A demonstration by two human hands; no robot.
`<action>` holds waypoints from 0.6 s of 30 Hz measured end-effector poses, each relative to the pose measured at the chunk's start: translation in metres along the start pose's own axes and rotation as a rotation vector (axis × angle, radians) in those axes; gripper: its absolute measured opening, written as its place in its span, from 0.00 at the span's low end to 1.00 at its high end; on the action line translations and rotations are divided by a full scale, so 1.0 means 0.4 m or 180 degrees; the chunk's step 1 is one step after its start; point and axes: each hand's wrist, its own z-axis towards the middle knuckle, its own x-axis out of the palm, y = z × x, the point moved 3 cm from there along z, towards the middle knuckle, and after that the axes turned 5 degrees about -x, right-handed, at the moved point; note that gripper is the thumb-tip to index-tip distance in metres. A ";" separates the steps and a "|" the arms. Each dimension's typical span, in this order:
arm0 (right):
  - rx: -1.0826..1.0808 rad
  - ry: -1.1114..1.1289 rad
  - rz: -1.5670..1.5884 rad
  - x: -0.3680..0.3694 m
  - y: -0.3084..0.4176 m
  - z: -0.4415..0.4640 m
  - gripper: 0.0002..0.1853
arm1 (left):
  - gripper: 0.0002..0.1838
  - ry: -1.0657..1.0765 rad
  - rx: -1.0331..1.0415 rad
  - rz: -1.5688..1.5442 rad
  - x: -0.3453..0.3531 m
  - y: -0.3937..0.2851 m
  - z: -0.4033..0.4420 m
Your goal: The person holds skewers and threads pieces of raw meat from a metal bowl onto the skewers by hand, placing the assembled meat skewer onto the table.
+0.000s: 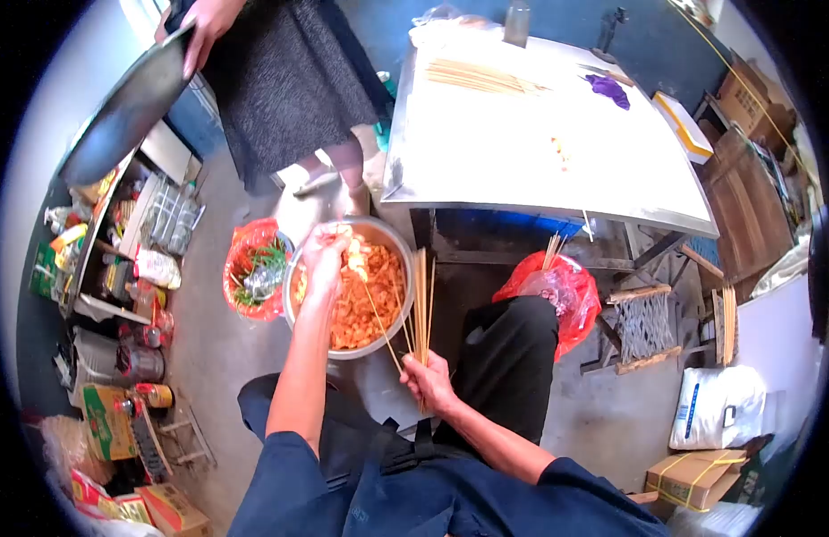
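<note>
A large metal bowl (pixel 403 234) full of reddish, sauce-coated meat pieces (pixel 365 318) sits in front of me, between my knees. My left hand (pixel 325 253) is over the bowl's far left part, its fingers closed round a pale piece of meat (pixel 357 256), brightly overexposed. One thin bamboo skewer (pixel 381 325) slants from my right hand up to that piece. Right of the bowl, my right hand (pixel 427 379) is closed around this skewer's lower end and a bundle of bare bamboo skewers (pixel 421 300) standing nearly upright.
A red plastic bag with green vegetables (pixel 260 268) stands left of the bowl. Beyond, a white-topped table (pixel 504 134) bears more skewers (pixel 481 77) and a purple cloth-like item (pixel 608 90). Another person's hand (pixel 208 31) holds a large tray (pixel 132 112). A red bag (pixel 571 300) lies by my right knee.
</note>
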 end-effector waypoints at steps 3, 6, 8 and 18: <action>-0.0009 0.0204 -0.0218 0.000 -0.027 0.010 0.09 | 0.07 0.0628 -0.0247 0.0359 0.193 -0.086 0.037; 0.0180 0.0304 -0.0263 0.016 -0.015 -0.006 0.08 | 0.08 0.0964 -0.0409 0.0834 0.408 -0.127 0.079; 0.0264 0.0339 -0.0434 0.014 -0.029 -0.006 0.10 | 0.10 0.1126 -0.0309 0.1062 0.536 -0.134 0.123; 0.0518 0.0525 -0.0422 -0.016 -0.008 -0.014 0.15 | 0.11 0.2016 -0.0612 0.1310 0.912 -0.065 0.312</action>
